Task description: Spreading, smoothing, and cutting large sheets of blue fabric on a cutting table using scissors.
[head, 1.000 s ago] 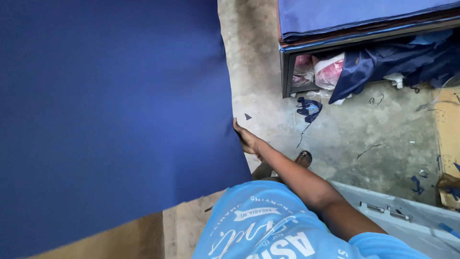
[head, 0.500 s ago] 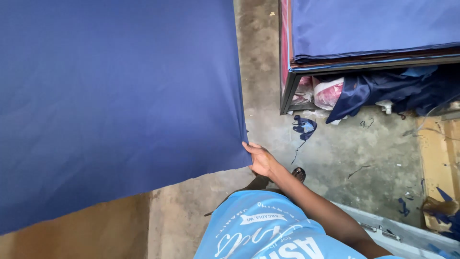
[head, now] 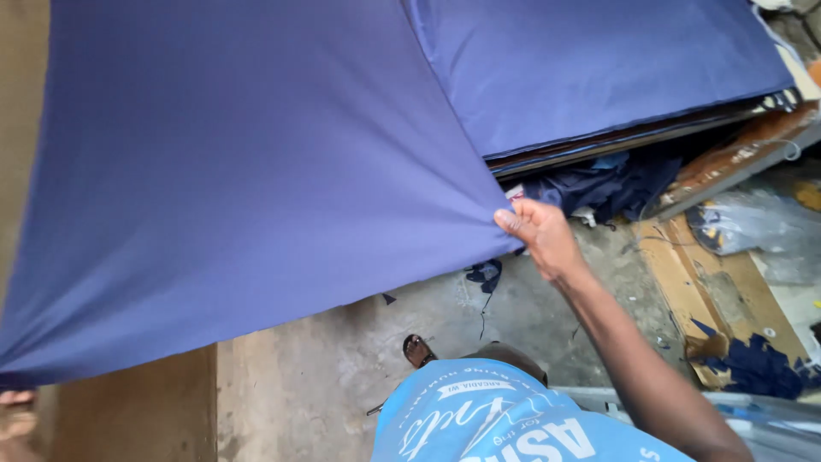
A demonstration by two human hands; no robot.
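Head view: right hand pinching blue cloth.

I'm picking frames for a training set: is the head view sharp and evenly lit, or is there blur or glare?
Head view: lighting is soft and even, with no hard shadows or glare on the blue cloth; the right hand gripping its corner is fairly sharp; the plastic bag at right shows mild sheen; the left hand at the bottom-left edge is cut off and soft; the wide lens tilts the floor.

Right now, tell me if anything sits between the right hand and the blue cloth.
Nothing does. The right hand already pinches a corner of the blue cloth, which hangs stretched above the concrete floor.
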